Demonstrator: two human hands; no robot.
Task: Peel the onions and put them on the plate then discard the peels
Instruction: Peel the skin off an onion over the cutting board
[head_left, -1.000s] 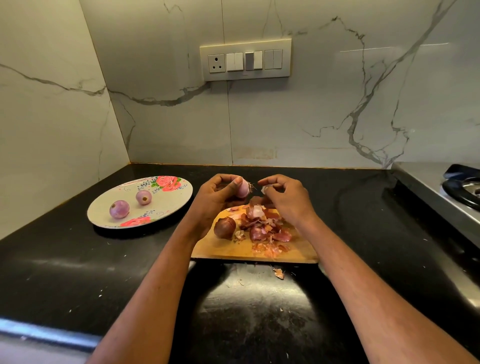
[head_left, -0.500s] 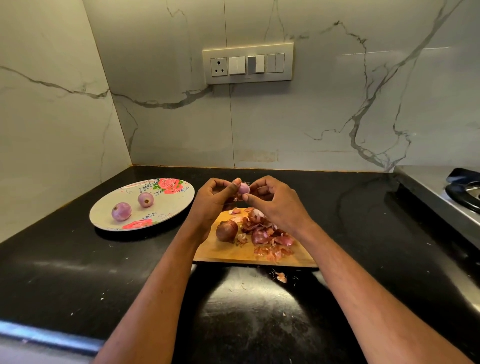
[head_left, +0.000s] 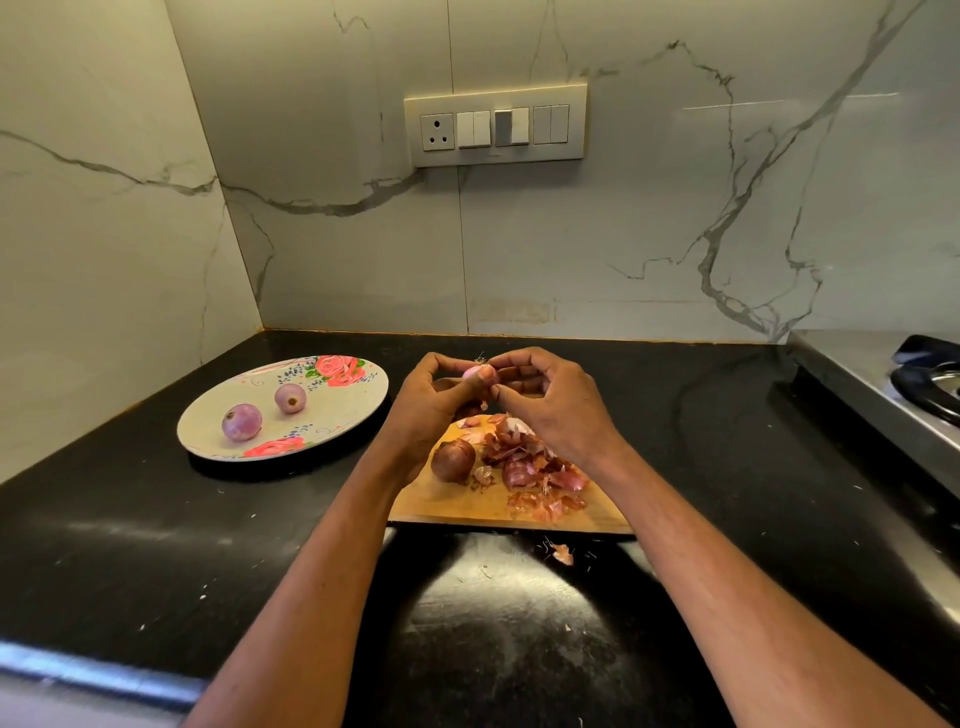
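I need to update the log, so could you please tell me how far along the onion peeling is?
Done: two peeled onions lie on the plate. In hand: the left hand and the right hand together hold a third onion above the cutting board, apparently mid-peel. Left: one unpeeled onion sits on the board, and the peels piled there, plus a scrap on the counter, are not yet discarded.

Small pink peeled onion mostly hidden behind curled fingers of both hands. Steel gas stove cut off at right frame edge. Wooden chopping board, far end covered by hands.
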